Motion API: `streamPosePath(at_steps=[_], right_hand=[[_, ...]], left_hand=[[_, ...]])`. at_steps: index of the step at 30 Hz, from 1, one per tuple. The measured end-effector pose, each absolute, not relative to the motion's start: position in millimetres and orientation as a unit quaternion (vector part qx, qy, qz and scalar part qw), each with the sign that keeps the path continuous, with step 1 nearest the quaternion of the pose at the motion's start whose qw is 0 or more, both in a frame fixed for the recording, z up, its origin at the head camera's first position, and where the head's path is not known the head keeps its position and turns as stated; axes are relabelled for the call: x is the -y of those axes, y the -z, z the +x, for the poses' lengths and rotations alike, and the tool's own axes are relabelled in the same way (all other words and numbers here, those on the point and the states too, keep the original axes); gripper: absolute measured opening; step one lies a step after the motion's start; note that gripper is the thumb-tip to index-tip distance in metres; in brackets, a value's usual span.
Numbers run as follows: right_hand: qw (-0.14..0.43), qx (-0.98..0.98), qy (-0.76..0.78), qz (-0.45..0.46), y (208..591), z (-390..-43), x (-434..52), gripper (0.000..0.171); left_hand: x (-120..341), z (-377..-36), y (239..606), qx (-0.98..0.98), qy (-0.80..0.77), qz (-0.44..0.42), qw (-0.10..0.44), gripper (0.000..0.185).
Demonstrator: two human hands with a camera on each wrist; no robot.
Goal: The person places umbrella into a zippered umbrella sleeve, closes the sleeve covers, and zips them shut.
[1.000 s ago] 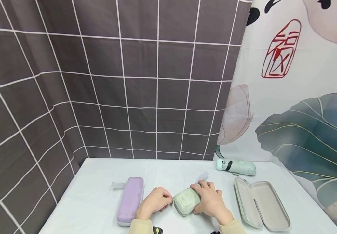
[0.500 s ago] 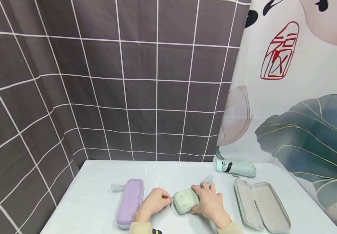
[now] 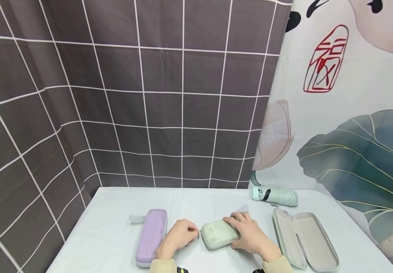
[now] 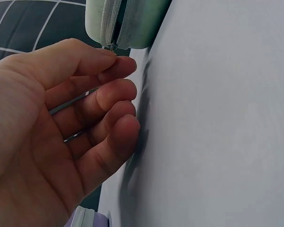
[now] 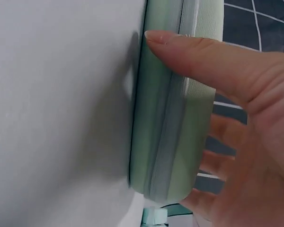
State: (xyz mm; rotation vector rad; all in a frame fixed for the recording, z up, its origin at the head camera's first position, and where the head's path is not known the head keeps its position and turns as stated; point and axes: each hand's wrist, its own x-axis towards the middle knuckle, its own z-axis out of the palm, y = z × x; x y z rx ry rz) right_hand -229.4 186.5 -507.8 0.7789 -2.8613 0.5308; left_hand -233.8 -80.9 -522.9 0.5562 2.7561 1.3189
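A pale green zippered case (image 3: 216, 234) lies on the white table between the two hands. At its left end, my left hand (image 3: 181, 236) pinches the small zipper pull (image 4: 113, 48) between thumb and index finger, the other fingers loosely curled. Beside the pull, the left wrist view shows the zipper tape slightly parted. My right hand (image 3: 251, 236) grips the case near its right end; in the right wrist view the thumb lies across the zipper band (image 5: 166, 137) on the near side, and the fingers are partly hidden behind the case.
A purple case (image 3: 153, 237) with a pale strap lies left of the left hand. On the right, a grey-lined case (image 3: 314, 239) lies unfolded. A mint folded umbrella (image 3: 278, 196) lies at the table's back right; dark grid curtains (image 3: 162, 113) hang behind.
My right hand has slid rightward along the green case, uncovering more of its top. The case has turned slightly. My left hand stays at its left end with almost no movement.
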Motion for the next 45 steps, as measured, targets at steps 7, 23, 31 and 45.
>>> streamPosePath(at_steps=[7, 23, 31, 45], right_hand=[[0.064, 0.953, -0.173, 0.242, 508.2, -229.3, -189.4, 0.075], [0.093, 0.969, -0.139, 0.182, 504.3, -222.8, -172.2, 0.073], [0.098, 0.972, -0.137, 0.166, 500.9, -218.1, -170.3, 0.071], [0.086, 0.976, -0.143, 0.137, 502.6, -217.1, -167.7, 0.071]], left_hand=[[78.8, -231.6, 521.5, -0.883, -0.432, 0.182, 0.024, 0.008], [80.6, -232.6, 523.4, -0.891, -0.416, 0.180, -0.008, 0.012], [78.4, -232.1, 521.8, -0.893, -0.412, 0.183, -0.013, 0.012], [76.9, -229.6, 521.5, -0.890, -0.418, 0.178, 0.026, 0.015]])
